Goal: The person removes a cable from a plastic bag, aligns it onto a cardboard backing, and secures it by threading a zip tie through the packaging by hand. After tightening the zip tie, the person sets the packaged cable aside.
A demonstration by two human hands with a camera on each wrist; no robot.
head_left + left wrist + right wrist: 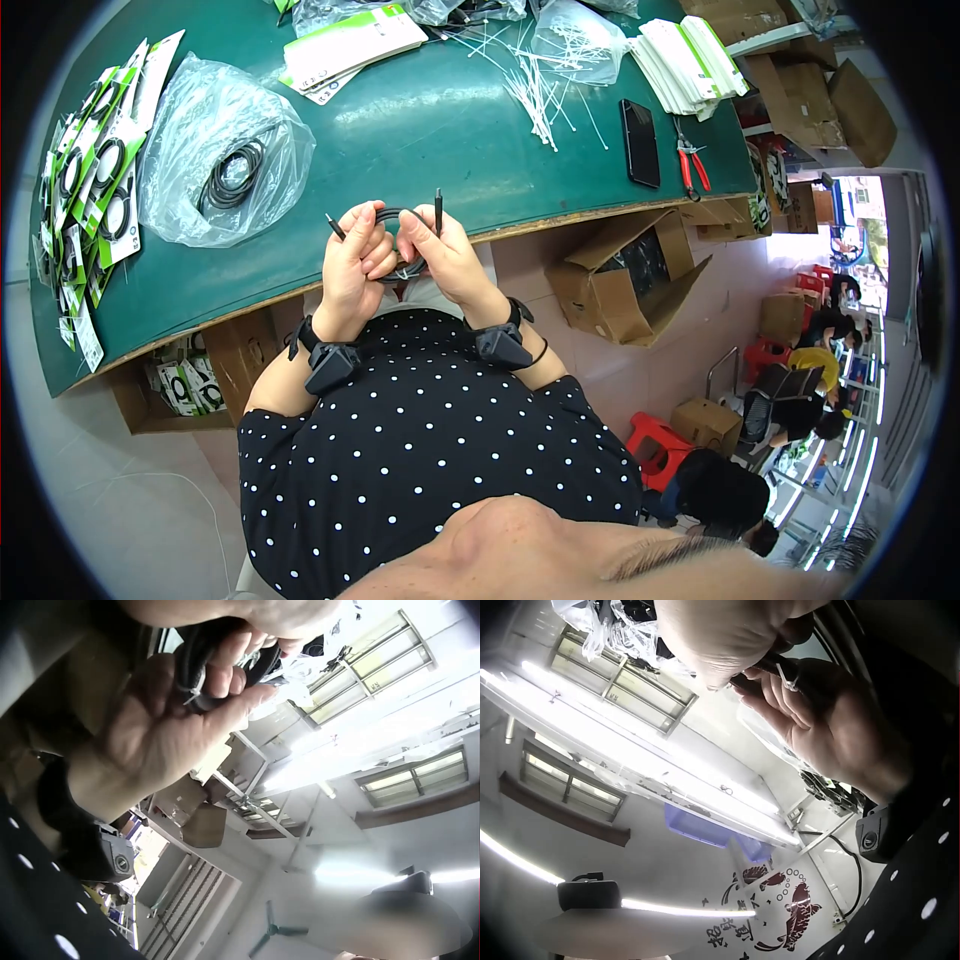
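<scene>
In front of the torso, at the table's near edge, a coiled black cable (391,213) is held between both hands. The left hand (350,265) grips one side of the coil with curled fingers, and a plug end (335,227) sticks out past it. On the other side the right hand (452,263) pinches the coil, a second plug (438,205) pointing up beside its fingers. A thin white tie (193,697) goes around the loops in the left wrist view; the same tie (787,676) shows in the right wrist view. The palms hide part of the coil.
On the green table (400,130) lie a clear bag (180,150) with cable inside, carded cables (100,180), loose white cable ties (540,100), white cards (685,65), a phone (640,143) and red-handled cutters (691,165). An open cardboard box (600,300) stands below the edge.
</scene>
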